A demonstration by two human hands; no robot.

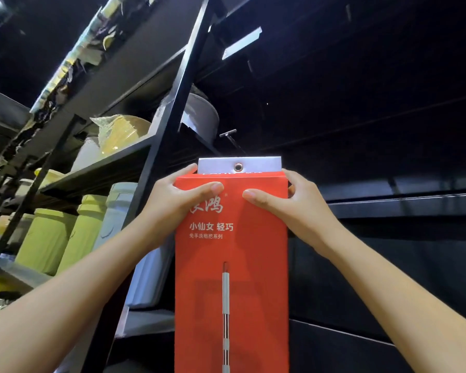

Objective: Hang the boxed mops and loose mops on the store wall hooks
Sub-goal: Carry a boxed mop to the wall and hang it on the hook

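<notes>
Both hands are gripping the red mop box (pixel 231 265) at its top corners: left hand (pixel 172 196) and right hand (pixel 293 200), thumbs across the front, holding it upright against the dark wall. The white hang tab (pixel 258 164) with its metal eyelet (pixel 237 166) is sitting just below the wall hook (pixel 228 134). Likely best: raising the box squarely, eyelet lined with the hook tip. Black shelf upright (pixel 183 76) is crowding the left; open room is lying right.

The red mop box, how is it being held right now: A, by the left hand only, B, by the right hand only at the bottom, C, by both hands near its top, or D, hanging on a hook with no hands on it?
C: the left hand and right hand both grip the red mop box near its top, thumbs across its front.
</notes>
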